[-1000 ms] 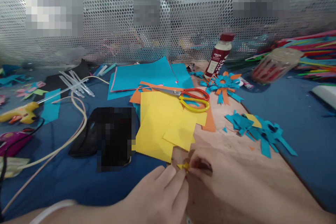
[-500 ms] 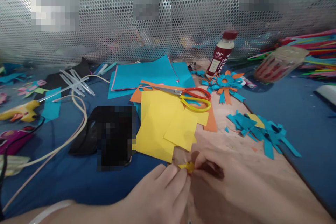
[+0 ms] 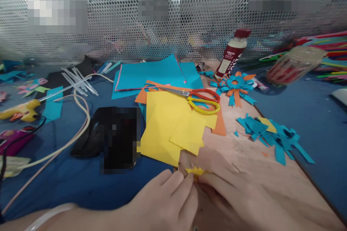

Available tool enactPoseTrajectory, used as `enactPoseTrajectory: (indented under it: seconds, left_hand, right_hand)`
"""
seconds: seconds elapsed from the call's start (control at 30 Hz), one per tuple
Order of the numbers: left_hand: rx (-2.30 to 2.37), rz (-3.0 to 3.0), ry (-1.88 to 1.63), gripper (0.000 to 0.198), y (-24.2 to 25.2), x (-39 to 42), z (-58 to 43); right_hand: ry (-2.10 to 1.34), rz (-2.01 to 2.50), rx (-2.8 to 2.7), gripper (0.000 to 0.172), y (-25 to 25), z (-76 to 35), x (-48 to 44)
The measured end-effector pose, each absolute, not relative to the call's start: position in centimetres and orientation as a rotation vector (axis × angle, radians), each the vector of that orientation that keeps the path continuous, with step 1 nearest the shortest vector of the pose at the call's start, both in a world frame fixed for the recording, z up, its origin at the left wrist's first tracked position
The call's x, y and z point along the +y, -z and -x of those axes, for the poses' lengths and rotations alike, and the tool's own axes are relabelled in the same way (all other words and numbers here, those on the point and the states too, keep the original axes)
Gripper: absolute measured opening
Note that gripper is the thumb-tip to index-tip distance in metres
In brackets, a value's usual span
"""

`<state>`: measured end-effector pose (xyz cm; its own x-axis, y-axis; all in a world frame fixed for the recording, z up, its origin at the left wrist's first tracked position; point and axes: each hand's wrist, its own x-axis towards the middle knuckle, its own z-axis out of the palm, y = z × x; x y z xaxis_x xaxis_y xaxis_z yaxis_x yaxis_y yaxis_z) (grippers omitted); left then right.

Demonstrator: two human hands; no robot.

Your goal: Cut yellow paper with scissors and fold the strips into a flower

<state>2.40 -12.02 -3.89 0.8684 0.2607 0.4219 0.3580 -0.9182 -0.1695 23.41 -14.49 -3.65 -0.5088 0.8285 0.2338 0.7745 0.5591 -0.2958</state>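
Note:
A small fringed strip of yellow paper (image 3: pixel 195 171) lies between my hands near the bottom centre. My left hand (image 3: pixel 172 195) is closed on its left end, the fingers curled together. From the right, my right hand (image 3: pixel 230 184) pinches the strip's other side; its fingertips are partly hidden. Just beyond the hands are stacked yellow paper sheets (image 3: pixel 165 126). Scissors (image 3: pixel 204 95) with one red and one yellow handle rest on top of these sheets, blades pointing left.
Blue sheets (image 3: pixel 149 74) lie behind. To the right are a blue-orange paper flower (image 3: pixel 235 83), cut blue pieces (image 3: pixel 282 137), a bottle (image 3: pixel 231 54) and a plastic cup (image 3: pixel 294 66). A black pouch (image 3: pixel 89 133), cords and a yellow glue gun (image 3: pixel 21 111) are left.
My right hand has lowered and flattened, its fingers now stretched along the yellow strip. More of the strip's fringed edge shows. My left hand has hardly moved.

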Motion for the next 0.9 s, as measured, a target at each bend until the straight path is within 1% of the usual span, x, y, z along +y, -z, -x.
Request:
enactPoseTrajectory:
  seconds: [0.07,0.17,0.33,0.47,0.7,0.8,0.9]
  left_hand:
    - [-0.465,2.787,0.570,0.020,4.1,-12.2,-2.4]
    - [-0.517,2.806,0.567,0.020,4.1,-12.3,-2.4]
    - [-0.721,3.090,0.427,0.023,2.9,-11.4,-2.4]
    - [-0.841,3.276,0.324,0.022,2.1,-10.5,-2.4]
    - [-1.015,3.405,0.417,0.021,2.5,-10.5,-2.4]
    - [-1.095,3.469,0.442,0.017,2.2,-10.1,-2.8]
    - [-1.179,3.475,0.396,0.012,1.9,-9.7,-3.2]
  right_hand:
    - [-0.257,1.279,-2.469,0.026,3.3,-23.6,-14.8]
    - [-0.302,1.270,-2.459,0.026,3.5,-23.6,-14.9]
    - [-0.319,1.323,-2.369,0.016,4.8,-23.0,-14.8]
    - [-0.315,1.353,-2.299,0.021,5.2,-22.7,-14.9]
    - [-0.341,1.416,-2.220,0.016,4.6,-22.3,-14.7]
    - [-0.369,1.448,-2.207,0.015,4.5,-22.2,-14.5]
    - [-0.404,1.482,-2.205,0.015,4.6,-22.1,-14.2]
